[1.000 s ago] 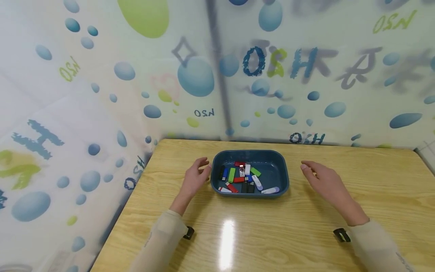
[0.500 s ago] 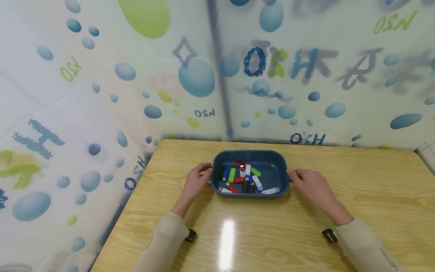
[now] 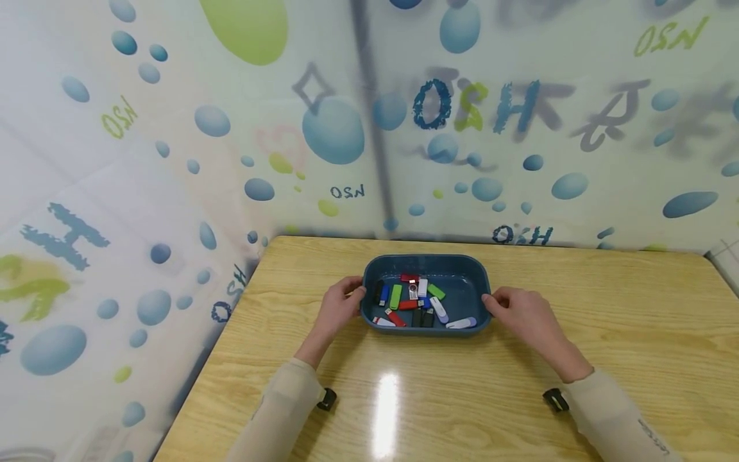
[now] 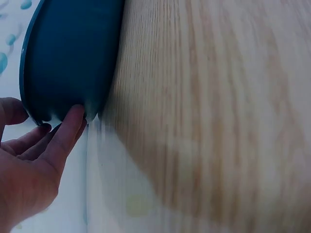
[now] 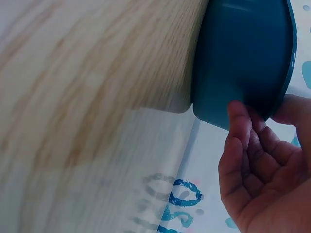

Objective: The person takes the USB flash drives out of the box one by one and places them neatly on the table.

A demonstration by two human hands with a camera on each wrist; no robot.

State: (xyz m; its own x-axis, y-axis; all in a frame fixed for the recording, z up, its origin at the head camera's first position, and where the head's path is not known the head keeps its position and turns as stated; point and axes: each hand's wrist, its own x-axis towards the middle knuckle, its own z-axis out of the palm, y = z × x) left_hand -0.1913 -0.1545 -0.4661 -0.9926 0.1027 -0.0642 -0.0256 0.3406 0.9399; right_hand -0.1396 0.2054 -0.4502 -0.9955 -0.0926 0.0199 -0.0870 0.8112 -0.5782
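A dark blue plastic tray [image 3: 470, 289] with rounded corners stands on the wooden table, holding several USB sticks in red, green, blue, black and white. Its left end is gripped by my left hand [image 3: 339, 305], with the thumb at the rim and the fingers against the outer wall, as the left wrist view shows on the tray side [image 4: 73, 53]. At the opposite end, my right hand [image 3: 528, 314] pinches the rim with the thumb. In the right wrist view its fingers press the outside of the tray wall [image 5: 243, 53].
The wooden table [image 3: 450, 404] extends around the tray, with a glare streak in front of it. A patterned curtain [image 3: 404, 179] hangs behind the table's back edge and along its left side. Black straps [image 3: 327, 399] show at both wrists.
My right hand has moved left, from apart from the tray to gripping its right end. My left hand has closed on the left end. The tray has shifted very slightly.
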